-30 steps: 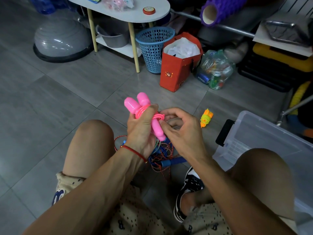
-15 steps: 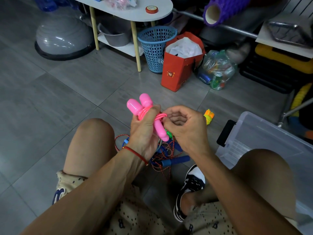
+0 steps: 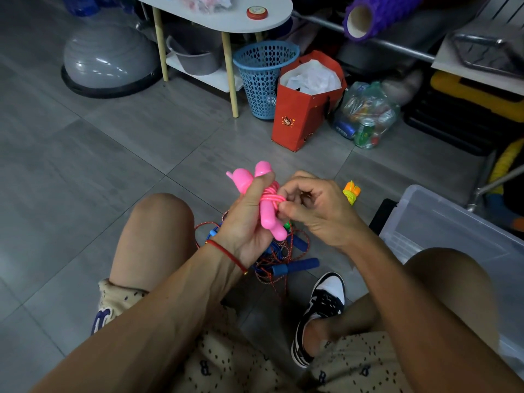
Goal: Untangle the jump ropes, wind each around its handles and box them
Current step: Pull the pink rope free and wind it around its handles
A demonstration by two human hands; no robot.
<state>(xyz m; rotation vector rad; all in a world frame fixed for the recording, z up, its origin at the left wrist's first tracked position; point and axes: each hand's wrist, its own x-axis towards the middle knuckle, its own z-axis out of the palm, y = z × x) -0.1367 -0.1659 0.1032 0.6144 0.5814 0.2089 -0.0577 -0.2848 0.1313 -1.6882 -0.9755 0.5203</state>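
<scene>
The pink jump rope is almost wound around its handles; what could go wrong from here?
1. The right hand only pinches the cord end at the pink jump rope; if that grip slips, the coils could spring loose.
2. The left hand holds both handles above the tangled ropes on the floor; a dropped bundle could snag there.

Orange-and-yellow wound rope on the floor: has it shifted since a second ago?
No. The orange-and-yellow rope lies at the same spot beside the clear box, just off its near corner.

Home storage or exercise corner: grey tiled floor (image 3: 85, 154), balance dome (image 3: 107, 61), foam roller (image 3: 377, 15), laundry basket (image 3: 263, 78).
</scene>
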